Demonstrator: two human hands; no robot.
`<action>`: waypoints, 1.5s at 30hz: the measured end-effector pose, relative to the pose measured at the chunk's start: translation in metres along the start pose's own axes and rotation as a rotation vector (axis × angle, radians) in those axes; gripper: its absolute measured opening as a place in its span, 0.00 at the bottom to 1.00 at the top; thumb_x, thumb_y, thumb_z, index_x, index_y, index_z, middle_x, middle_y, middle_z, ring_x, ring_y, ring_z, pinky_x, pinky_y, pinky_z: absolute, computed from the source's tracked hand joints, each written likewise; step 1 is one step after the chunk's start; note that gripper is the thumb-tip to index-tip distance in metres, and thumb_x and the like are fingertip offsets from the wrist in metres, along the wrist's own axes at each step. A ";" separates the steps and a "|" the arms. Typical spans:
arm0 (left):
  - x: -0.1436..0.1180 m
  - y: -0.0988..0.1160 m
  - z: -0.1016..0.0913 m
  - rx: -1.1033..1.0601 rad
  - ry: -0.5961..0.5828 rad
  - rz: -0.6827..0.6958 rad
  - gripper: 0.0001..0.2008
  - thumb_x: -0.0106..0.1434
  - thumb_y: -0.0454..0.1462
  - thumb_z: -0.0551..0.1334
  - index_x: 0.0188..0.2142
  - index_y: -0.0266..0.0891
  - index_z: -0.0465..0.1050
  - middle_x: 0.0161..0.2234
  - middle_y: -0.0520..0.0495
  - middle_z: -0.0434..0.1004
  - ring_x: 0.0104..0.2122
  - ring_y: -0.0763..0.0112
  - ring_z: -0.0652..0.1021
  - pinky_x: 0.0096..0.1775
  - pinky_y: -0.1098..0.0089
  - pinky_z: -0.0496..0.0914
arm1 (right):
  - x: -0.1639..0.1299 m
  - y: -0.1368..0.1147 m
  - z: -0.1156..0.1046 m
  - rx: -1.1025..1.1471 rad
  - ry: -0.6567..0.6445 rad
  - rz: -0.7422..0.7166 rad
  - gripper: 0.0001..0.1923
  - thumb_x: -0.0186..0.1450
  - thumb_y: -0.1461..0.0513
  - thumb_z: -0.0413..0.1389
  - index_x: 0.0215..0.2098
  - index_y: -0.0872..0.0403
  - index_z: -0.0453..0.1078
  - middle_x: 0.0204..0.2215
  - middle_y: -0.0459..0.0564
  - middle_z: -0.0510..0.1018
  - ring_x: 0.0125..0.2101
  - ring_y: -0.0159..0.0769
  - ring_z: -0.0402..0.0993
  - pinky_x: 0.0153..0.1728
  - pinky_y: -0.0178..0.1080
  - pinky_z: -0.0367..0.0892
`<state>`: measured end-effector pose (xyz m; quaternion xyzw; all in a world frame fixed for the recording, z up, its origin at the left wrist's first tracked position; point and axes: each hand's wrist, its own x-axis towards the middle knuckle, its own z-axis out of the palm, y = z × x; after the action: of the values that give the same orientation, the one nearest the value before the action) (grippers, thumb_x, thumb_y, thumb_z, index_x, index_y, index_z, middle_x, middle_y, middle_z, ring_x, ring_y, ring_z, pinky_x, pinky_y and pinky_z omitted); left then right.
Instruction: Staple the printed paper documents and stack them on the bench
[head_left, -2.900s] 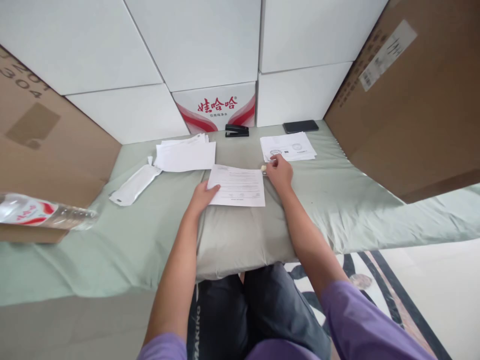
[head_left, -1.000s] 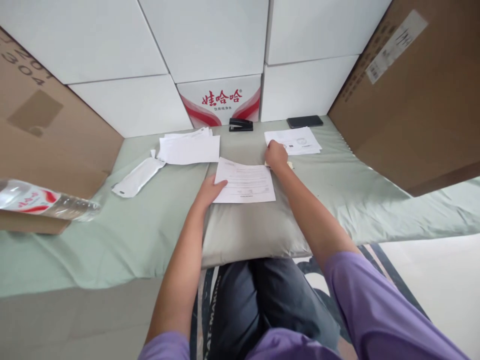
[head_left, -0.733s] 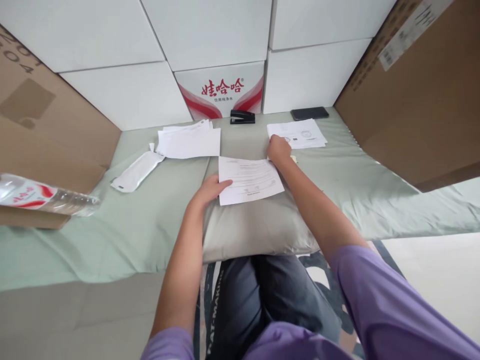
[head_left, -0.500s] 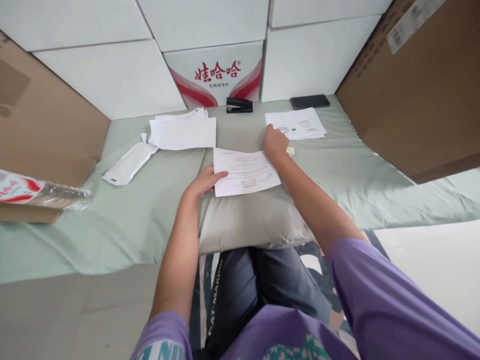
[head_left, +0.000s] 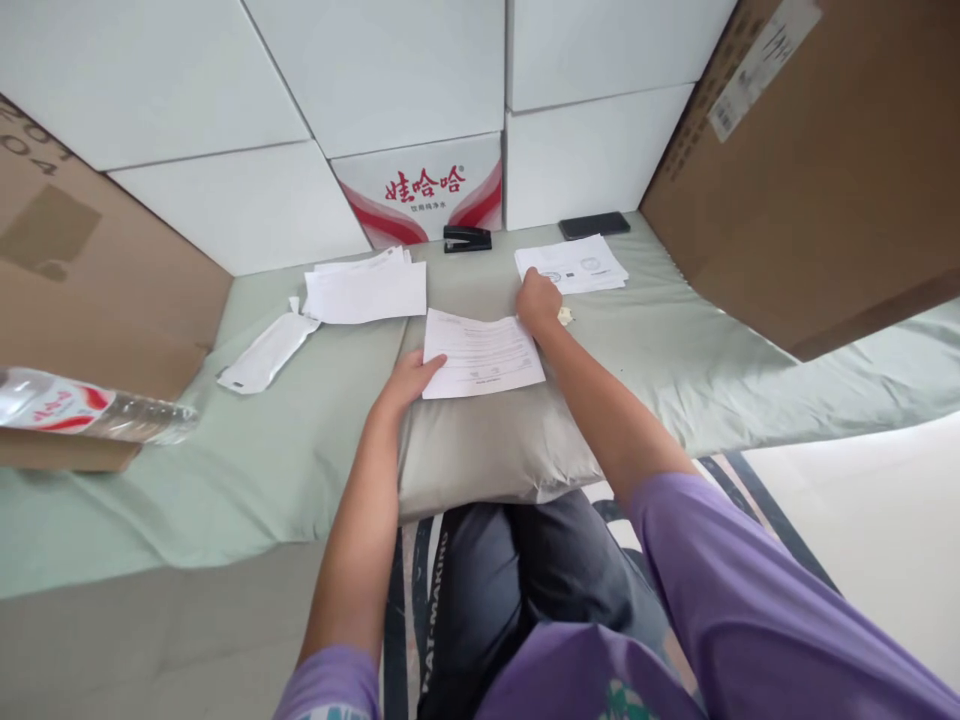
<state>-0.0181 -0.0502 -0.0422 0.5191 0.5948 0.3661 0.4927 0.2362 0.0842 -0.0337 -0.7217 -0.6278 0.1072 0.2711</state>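
Note:
A printed white sheet of paper (head_left: 487,358) lies on the cushion edge in front of me. My left hand (head_left: 411,378) grips its left edge, with the thumb on top and the fingers underneath. My right hand (head_left: 538,300) is closed at the sheet's far right corner and also overlaps the near left corner of a stack of stamped papers (head_left: 596,262). Its fingertips are hidden, so which paper they pinch cannot be made out. Just right of that hand is a small pale yellow piece (head_left: 565,316).
Further left lie blank-looking white papers (head_left: 367,292) and a white plastic pouch (head_left: 268,352). At the back are a black stapler (head_left: 466,239) and a dark phone (head_left: 595,226), before white boxes (head_left: 420,190). Cardboard boxes (head_left: 810,180) flank both sides; a water bottle (head_left: 97,405) lies left.
The view has shifted slightly, so everything sits a bit lower in the picture. Both hands keep nearly the same places on the sheet and by the stack.

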 end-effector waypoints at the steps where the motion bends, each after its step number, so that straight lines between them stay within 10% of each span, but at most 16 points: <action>1: 0.000 0.000 0.000 -0.009 0.000 -0.004 0.19 0.61 0.46 0.65 0.45 0.34 0.81 0.43 0.36 0.84 0.48 0.51 0.83 0.55 0.52 0.74 | -0.002 -0.001 -0.002 -0.028 0.012 0.039 0.16 0.68 0.69 0.43 0.48 0.58 0.70 0.40 0.67 0.78 0.42 0.54 0.77 0.44 0.52 0.66; 23: 0.004 -0.002 -0.003 -0.014 0.021 0.047 0.22 0.61 0.46 0.66 0.48 0.33 0.79 0.42 0.37 0.84 0.46 0.51 0.82 0.52 0.51 0.75 | -0.015 -0.006 -0.012 0.255 0.257 0.020 0.09 0.67 0.59 0.48 0.29 0.50 0.60 0.24 0.46 0.66 0.30 0.37 0.62 0.36 0.38 0.58; 35: 0.030 -0.026 -0.050 0.095 0.504 0.211 0.21 0.62 0.45 0.63 0.46 0.30 0.79 0.44 0.36 0.83 0.46 0.54 0.82 0.52 0.55 0.75 | -0.020 -0.007 -0.026 0.422 0.340 -0.136 0.11 0.67 0.61 0.48 0.26 0.50 0.57 0.19 0.41 0.59 0.25 0.32 0.57 0.33 0.36 0.57; 45: 0.034 -0.022 -0.048 0.023 0.739 0.481 0.25 0.66 0.51 0.59 0.49 0.31 0.77 0.48 0.36 0.82 0.51 0.57 0.80 0.56 0.59 0.72 | -0.050 -0.039 -0.003 0.577 0.000 -0.606 0.19 0.65 0.55 0.55 0.53 0.51 0.68 0.35 0.46 0.80 0.26 0.32 0.65 0.36 0.38 0.63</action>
<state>-0.0693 -0.0171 -0.0583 0.4824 0.5974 0.6248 0.1416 0.1952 0.0380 -0.0203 -0.3989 -0.7560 0.1942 0.4812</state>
